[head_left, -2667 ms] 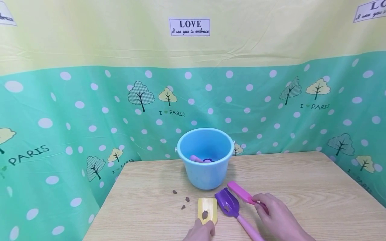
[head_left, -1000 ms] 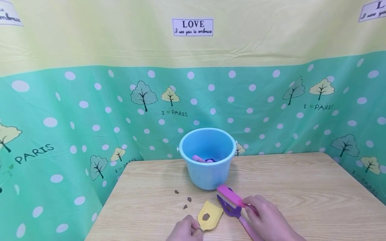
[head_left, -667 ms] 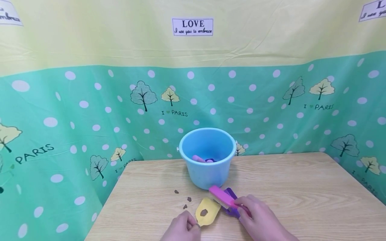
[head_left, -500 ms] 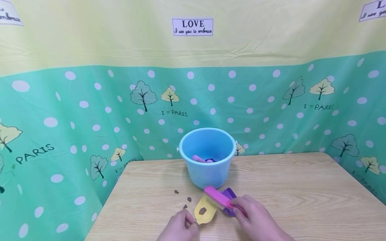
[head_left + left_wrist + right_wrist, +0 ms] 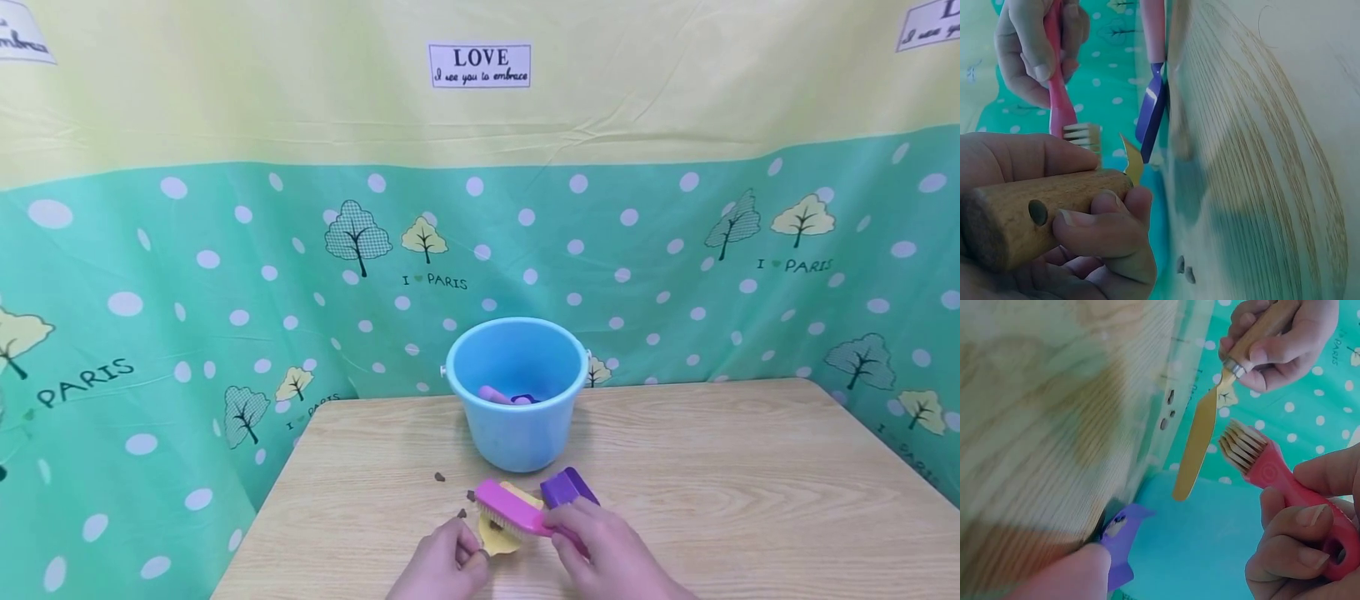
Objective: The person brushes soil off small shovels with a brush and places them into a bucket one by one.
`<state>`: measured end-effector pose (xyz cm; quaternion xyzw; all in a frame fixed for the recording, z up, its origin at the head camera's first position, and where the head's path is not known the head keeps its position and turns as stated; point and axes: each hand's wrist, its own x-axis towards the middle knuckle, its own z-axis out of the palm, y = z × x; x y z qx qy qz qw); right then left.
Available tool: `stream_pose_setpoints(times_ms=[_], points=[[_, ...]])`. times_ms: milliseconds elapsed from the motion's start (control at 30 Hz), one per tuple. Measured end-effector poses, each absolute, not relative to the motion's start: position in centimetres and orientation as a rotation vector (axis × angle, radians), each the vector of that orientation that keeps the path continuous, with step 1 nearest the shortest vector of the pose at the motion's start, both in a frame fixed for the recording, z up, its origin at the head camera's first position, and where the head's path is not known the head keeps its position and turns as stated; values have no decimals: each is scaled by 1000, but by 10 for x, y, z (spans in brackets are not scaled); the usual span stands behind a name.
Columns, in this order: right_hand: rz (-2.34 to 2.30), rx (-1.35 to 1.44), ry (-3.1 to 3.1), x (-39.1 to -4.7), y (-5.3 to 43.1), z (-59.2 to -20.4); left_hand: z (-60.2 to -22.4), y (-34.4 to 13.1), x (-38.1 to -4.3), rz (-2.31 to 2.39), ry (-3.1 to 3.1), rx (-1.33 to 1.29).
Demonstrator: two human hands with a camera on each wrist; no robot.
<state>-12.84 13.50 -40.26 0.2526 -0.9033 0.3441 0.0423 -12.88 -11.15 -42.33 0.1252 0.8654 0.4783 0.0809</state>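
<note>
In the left wrist view, my left hand [image 5: 1097, 225] grips the wooden handle [image 5: 1054, 206] of a small yellow hand shovel [image 5: 498, 542]. Its blade is raised above the table, as the right wrist view shows. My right hand [image 5: 611, 554] holds a pink brush [image 5: 506, 504] by its handle, bristles turned down over the yellow blade. The brush head covers much of the blade; a brown bit on it is partly hidden. Just right of the blade, a purple toy shovel [image 5: 566, 487] with a pink handle [image 5: 1154, 31] lies on the table, partly behind my right hand.
A light blue bucket [image 5: 517, 437] stands behind the shovels with pink and purple things inside. Several small brown bits [image 5: 439, 477] lie left of the yellow shovel on the wooden table [image 5: 712, 467]. A printed curtain [image 5: 405, 333] hangs along the back.
My left hand has raised and turned the yellow shovel, its grip moving left. The brush has swung left from the purple shovel to over the yellow blade.
</note>
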Motion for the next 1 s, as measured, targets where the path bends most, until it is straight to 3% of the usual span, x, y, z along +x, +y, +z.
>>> stream_pose_setpoints(times_ms=[1000], points=[[1156, 786, -2846, -131, 120, -416, -425, -125, -130, 1391, 2622, 406]])
